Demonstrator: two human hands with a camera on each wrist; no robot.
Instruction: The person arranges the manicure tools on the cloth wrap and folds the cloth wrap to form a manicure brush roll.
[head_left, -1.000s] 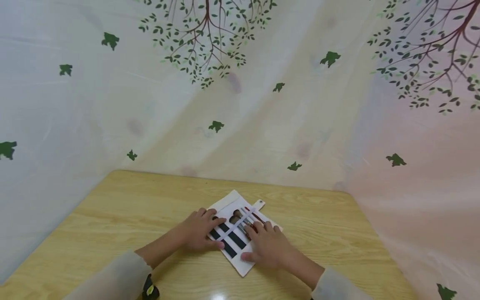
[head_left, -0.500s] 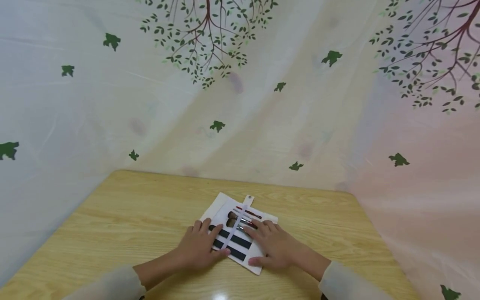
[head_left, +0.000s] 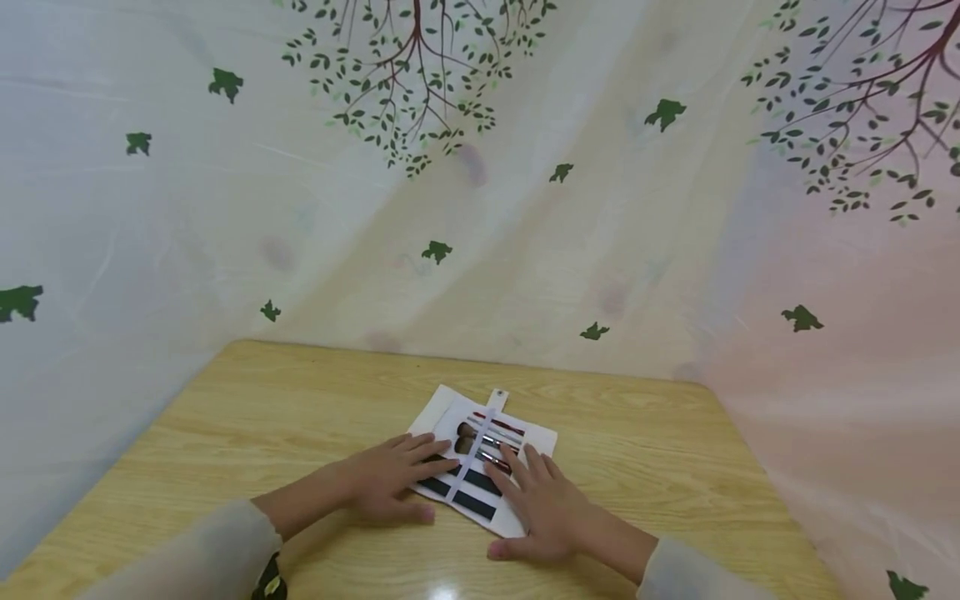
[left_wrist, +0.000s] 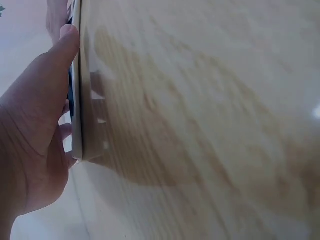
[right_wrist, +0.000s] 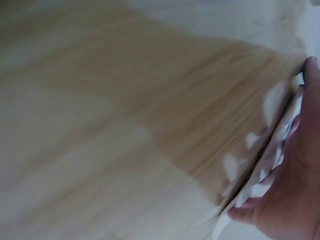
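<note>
A white brush case (head_left: 542,437) lies unfolded and slanted on the table. Several makeup brushes (head_left: 465,442) and dark strips (head_left: 474,504) sit on it, with a pale band (head_left: 477,442) running across them. My left hand (head_left: 386,479) lies with straight fingers over the case's left part, thumb off its near edge. Spread fingers of my right hand (head_left: 546,512) rest over the right part, hiding some brush handles. In the left wrist view the left hand (left_wrist: 40,95) is beside the thin case edge (left_wrist: 76,120); the right wrist view shows the right hand (right_wrist: 295,185) along the opposite edge.
The wooden table (head_left: 300,400) extends around the case on all sides. A snap tab (head_left: 498,400) sticks out from the far side of the case. Behind the table hangs a pale curtain (head_left: 360,250) printed with leaves and branches.
The case has turned counter-clockwise and shifted slightly right under both hands, then stayed put. Lately the left hand's thumb has come away from the case, and the right hand's fingers have spread.
</note>
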